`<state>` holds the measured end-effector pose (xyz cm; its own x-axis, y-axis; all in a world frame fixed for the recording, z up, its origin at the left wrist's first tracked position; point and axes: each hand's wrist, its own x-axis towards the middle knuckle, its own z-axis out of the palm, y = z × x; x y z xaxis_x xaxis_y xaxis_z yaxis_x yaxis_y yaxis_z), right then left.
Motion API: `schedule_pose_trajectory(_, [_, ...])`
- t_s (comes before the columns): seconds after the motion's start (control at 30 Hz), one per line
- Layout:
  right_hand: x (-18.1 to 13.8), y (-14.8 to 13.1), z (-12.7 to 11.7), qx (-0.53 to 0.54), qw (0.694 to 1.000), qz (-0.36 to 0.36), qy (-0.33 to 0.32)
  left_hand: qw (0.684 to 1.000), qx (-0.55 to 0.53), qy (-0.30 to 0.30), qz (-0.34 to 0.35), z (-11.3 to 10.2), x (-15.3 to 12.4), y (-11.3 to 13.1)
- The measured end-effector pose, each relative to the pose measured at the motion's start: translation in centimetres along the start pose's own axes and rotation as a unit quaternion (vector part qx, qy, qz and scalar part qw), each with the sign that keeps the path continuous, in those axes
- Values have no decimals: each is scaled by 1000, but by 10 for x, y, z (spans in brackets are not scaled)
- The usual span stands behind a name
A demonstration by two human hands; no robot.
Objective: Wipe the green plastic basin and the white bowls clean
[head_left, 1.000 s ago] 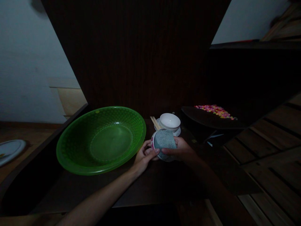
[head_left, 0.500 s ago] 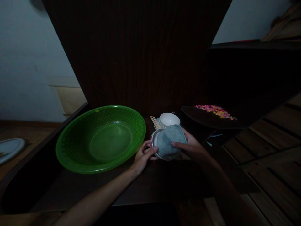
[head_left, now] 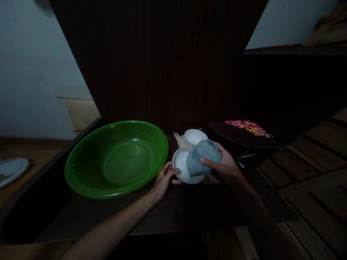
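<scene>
My left hand (head_left: 166,177) grips the left rim of a white bowl (head_left: 181,162), thumb on the inside edge and fingers beneath. The bowl is tilted so that its inside faces me. In my right hand (head_left: 221,162) is a grey-blue cloth (head_left: 203,157), pinched between thumb and fingers. The cloth covers the right part of the bowl and hides that rim. Just behind, a second white bowl (head_left: 195,137) sits beside several light wooden chopsticks (head_left: 179,139), which lean on a plate partly hidden by the bowls.
A large green basin (head_left: 127,159) stands on the dark wooden surface (head_left: 151,216) left of my hands. On the right is a dark panel (head_left: 227,135) with pink and yellow pieces (head_left: 248,127) on it. A white round object (head_left: 13,169) lies far left, lower down.
My right hand has moved the cloth right and slightly up, uncovering more of the bowl's inside. The bowl has turned a little more towards me. My left hand keeps its grip.
</scene>
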<state>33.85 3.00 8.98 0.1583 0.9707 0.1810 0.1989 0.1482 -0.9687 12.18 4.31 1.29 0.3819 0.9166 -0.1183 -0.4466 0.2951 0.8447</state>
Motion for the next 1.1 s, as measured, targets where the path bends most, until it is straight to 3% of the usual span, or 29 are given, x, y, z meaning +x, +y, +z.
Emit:
schedule_pose_trajectory(0.17, [1,-8,-9,6,991,-75,106,1000,-15,0,0,-2,1,-2])
schedule_pose_trajectory(0.33, [0,-13,-16,35,981,-95,166,999,-41,20,-2,-2,2,-4])
schedule_pose_trajectory(0.77, [-3,-10,-15,51,965,-113,229,998,-50,27,6,-3,1,-5])
schedule_pose_trajectory(1.1, [-5,-14,-19,-21,955,-126,267,998,-43,35,5,0,-1,-3])
